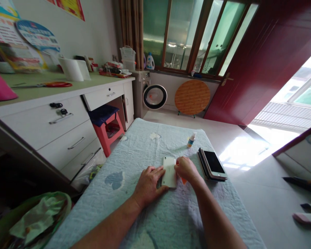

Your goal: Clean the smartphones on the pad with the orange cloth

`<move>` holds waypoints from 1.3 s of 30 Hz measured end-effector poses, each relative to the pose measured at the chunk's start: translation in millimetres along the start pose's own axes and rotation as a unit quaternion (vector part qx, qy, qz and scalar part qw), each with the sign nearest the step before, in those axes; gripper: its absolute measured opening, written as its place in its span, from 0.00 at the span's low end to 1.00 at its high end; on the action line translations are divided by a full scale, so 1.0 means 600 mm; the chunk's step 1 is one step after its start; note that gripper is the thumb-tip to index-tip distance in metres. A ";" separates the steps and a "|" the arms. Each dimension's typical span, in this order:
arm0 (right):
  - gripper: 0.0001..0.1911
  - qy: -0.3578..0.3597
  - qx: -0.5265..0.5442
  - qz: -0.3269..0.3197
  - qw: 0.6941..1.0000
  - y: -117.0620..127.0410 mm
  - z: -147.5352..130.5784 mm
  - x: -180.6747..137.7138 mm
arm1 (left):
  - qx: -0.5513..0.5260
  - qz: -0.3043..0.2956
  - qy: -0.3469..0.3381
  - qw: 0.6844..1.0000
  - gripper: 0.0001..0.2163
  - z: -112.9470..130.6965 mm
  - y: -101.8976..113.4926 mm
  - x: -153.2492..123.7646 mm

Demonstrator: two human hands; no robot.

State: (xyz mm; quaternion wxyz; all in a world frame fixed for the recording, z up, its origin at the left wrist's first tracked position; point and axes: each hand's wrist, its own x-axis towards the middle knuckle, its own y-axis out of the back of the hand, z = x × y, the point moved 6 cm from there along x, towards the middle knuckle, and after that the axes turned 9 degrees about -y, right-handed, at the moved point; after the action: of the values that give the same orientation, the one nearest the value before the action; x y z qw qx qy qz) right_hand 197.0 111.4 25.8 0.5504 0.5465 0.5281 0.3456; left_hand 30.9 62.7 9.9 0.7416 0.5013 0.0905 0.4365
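Note:
A white smartphone [169,173] lies back side up on the cloth-covered table [142,145], its camera at the top left corner. My left hand [149,185] holds it along the left edge, fingers at the side and thumb at the bottom corner. Closed at the phone's right edge is my right hand [185,168]. From under that hand pokes an orange piece [183,181], perhaps cloth; its kind is unclear. To the right rests a stack of phones or tablets [212,164], the top one with a dark screen. Beyond my right hand stands a small spray bottle [191,140].
On the left runs a desk [93,84] with drawers, scissors [58,84] and a paper roll [73,69]. A red stool [110,133] is tucked under it. A bin [64,204] sits at the lower left. Behind are a washing machine [142,77] with its door open and a folded round table [192,97].

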 end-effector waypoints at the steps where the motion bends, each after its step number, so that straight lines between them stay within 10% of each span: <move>1: 0.13 0.007 -0.003 -0.005 1.000 0.001 -0.001 -0.002 | 0.001 0.001 0.000 1.000 0.28 0.000 0.000 0.000; 30: 0.12 0.176 0.071 -0.253 0.949 -0.015 -0.016 -0.093 | 0.015 -0.004 0.005 1.000 0.28 -0.005 -0.004 0.000; 39: 0.05 0.223 0.168 -0.111 0.954 -0.008 -0.043 -0.079 | 0.011 0.010 -0.012 1.000 0.24 -0.003 -0.003 -0.002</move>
State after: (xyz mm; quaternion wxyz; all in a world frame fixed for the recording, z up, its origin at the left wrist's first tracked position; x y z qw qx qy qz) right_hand 161.8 71.5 34.8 0.3536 0.4782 0.7450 0.3021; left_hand 30.6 62.7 7.2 0.7325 0.5157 0.0814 0.4369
